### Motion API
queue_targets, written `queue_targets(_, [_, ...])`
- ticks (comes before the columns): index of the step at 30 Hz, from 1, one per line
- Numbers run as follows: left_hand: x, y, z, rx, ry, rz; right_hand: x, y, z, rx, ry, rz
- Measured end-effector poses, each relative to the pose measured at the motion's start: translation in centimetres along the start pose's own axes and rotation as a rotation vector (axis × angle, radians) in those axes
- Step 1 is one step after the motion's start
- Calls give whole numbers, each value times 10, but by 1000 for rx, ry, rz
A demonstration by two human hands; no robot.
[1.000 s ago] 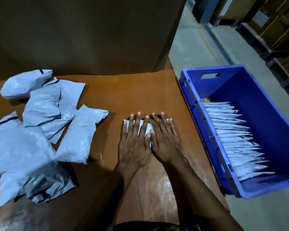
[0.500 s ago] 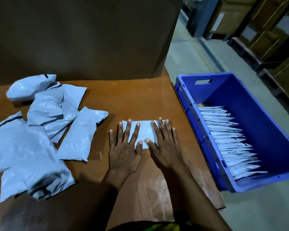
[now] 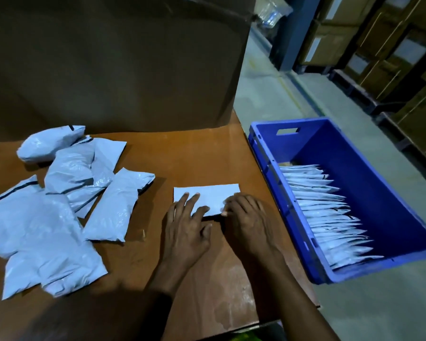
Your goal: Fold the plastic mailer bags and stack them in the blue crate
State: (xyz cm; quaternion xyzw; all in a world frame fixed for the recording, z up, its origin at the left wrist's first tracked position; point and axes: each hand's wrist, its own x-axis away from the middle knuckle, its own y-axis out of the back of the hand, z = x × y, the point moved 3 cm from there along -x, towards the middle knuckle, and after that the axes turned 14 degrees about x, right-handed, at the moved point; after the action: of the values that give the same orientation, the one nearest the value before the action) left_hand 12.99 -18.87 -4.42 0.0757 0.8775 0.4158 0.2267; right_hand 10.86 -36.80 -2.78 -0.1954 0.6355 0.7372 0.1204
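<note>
At frame centre the folded mailer (image 3: 212, 196) lies on the surface (image 3: 182, 158). Your left hand (image 3: 186, 230) presses it with straight, spread fingers (image 3: 191, 200). Your right hand (image 3: 250, 219) curls round its right end. At right, the blue crate (image 3: 389, 193) holds a row of folded bags (image 3: 330, 217).

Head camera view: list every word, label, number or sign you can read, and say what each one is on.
No text can be read in this view.
The pale labels on the shelved cardboard boxes: too blurred and too small to read.
The folded mailer, unfolded mailer bags, blue crate and large cardboard box: no print shows on any of them.
</note>
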Motion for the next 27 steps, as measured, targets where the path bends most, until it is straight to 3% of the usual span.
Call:
queue_targets(6, [-33, 30, -21, -218, -121, -144, -45, 27, -25, -51, 207, 87])
queue_targets(14, [-110, 58, -93, -201, -224, -248, -98, 80, -100, -74, 145, -102])
queue_targets(18, [-163, 20, -134, -128, -271, -246, -116, 106, -165, -21, 94, -145])
queue_targets(23, [-238, -55, -175, -75, -392, -211, -133, 103, -266, -137, -44, -119])
queue_targets(27, [-286, -118, -186, -55, -358, -118, -157, 83, -329, -168, -76, -67])
